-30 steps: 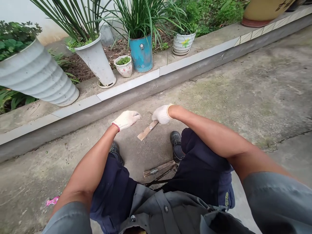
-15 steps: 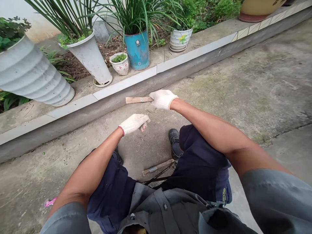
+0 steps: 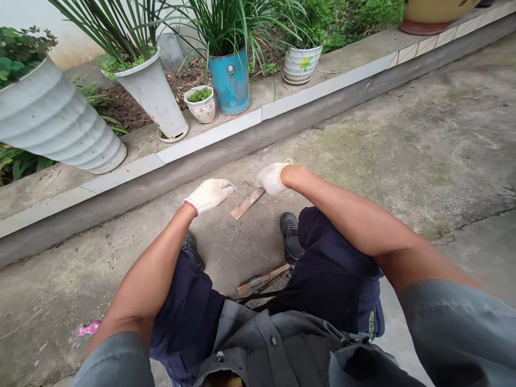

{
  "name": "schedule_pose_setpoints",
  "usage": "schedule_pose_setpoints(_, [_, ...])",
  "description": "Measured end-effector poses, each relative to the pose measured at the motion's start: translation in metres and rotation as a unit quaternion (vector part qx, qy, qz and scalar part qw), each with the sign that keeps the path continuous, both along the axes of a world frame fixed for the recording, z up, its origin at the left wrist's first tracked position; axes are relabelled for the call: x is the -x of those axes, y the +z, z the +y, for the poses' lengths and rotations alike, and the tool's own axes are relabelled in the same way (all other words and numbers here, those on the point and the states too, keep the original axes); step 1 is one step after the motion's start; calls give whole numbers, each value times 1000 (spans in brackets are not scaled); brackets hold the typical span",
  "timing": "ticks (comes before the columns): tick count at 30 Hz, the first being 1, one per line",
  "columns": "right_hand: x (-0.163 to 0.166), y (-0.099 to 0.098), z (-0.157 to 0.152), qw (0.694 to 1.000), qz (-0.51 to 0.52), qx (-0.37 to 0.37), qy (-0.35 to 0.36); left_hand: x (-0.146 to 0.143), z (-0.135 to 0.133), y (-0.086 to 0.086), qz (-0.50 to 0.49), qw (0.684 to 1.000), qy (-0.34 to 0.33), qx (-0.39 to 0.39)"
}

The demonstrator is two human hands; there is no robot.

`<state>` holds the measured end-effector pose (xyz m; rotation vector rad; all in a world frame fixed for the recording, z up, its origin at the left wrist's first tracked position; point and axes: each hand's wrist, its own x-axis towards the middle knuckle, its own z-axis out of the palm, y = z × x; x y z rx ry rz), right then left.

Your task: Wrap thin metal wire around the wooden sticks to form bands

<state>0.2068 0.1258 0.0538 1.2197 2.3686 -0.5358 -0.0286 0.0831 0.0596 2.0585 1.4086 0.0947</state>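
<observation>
White knit gloves cover both hands. My right hand is closed on one end of a short flat wooden stick, which tilts down to the left over the concrete. Pale string is wound around the stick near its middle. From that winding a thin strand runs to my left hand, whose fingers are pinched on it. A second wooden stick with a grey wrapping lies on the ground between my feet, beside a dark thin item that I cannot make out.
Ahead runs a low tiled ledge. Along it stand a ribbed white pot, a tall white pot, a small flowered pot, a blue pot and others. A pink wrapper lies on the ground at left.
The stick in my right hand has come lower and turned from level to slanting. My left hand has shifted slightly left and up, and the strand now slants between the hands.
</observation>
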Motion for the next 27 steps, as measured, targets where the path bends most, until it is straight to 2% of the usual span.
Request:
schedule_pose_setpoints(3, [-4,12,-6,996,35,57,59,6,4,-6,-59,998,2,26])
schedule_pose_setpoints(5, [-4,21,-7,995,86,29,52,2,2,-11,-124,990,8,70])
schedule_pose_setpoints(8, [-2,28,-3,987,146,-67,-8,-12,-6,-17,-216,964,63,142])
schedule_pose_setpoints(11, [1,26,6,974,148,-144,-90,-29,-16,-22,-255,942,119,181])
schedule_pose_setpoints(13, [1,23,14,963,135,-181,-144,-38,-22,-26,-263,937,123,192])
schedule_pose_setpoints(16, [-1,17,24,954,95,-217,-185,-45,-31,-27,-238,947,89,195])
schedule_pose_setpoints(19, [0,12,28,967,7,-193,-166,-43,-35,-19,-168,970,63,165])
schedule_pose_setpoints(22, [4,6,21,980,-64,-147,-117,-31,-30,-7,-71,993,36,86])
schedule_pose_setpoints(25, [9,-2,8,992,-91,-78,-44,-15,-17,2,5,1000,12,-6])
schedule_pose_setpoints(27, [11,-4,-1,997,-81,-7,7,-5,-8,6,23,999,19,-34])
